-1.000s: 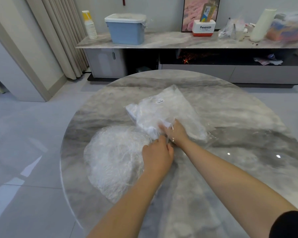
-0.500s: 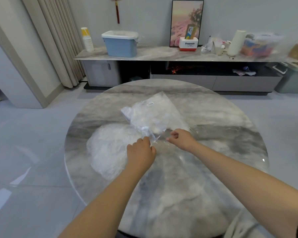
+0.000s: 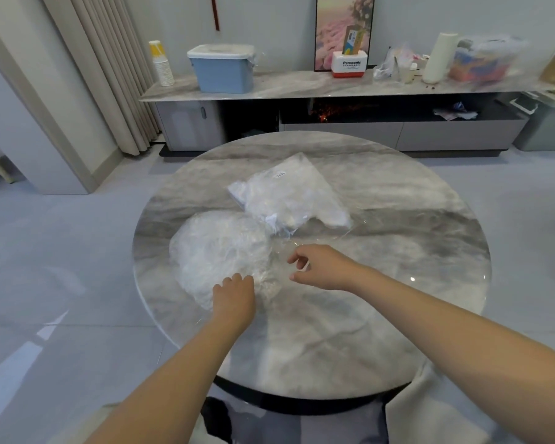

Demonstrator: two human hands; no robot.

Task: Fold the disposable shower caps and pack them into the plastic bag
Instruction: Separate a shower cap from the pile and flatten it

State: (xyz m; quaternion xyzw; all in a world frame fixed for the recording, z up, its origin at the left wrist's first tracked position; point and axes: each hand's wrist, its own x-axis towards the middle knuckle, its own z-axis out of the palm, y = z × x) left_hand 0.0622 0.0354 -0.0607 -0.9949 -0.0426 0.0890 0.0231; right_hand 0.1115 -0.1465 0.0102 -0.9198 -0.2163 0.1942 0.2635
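Both hands have come off the bag (image 3: 289, 200), left hand (image 3: 234, 299) now curling onto the loose cap (image 3: 218, 251) on the table (image 3: 398, 251), right hand (image 3: 321, 267) half-curled and empty: next fold coming.

So on the round grey marble table (image 3: 382, 200) there's a clear, flat rectangular plastic bag (image 3: 289, 197), lying at an angle with one corner pointing away toward the far side. It's already stuffed with crinkly white folded caps, and there's a tiny white label (image 3: 280, 174) near that far corner. Its open end faces the near side and looks loose and wrinkly. Right next to it, touching its near-left edge, is a puffy heap of thin translucent white disposable shower caps (image 3: 218, 251), unfolded and all crumpled together into a rounded mound. Can't tell how many caps are in the heap.
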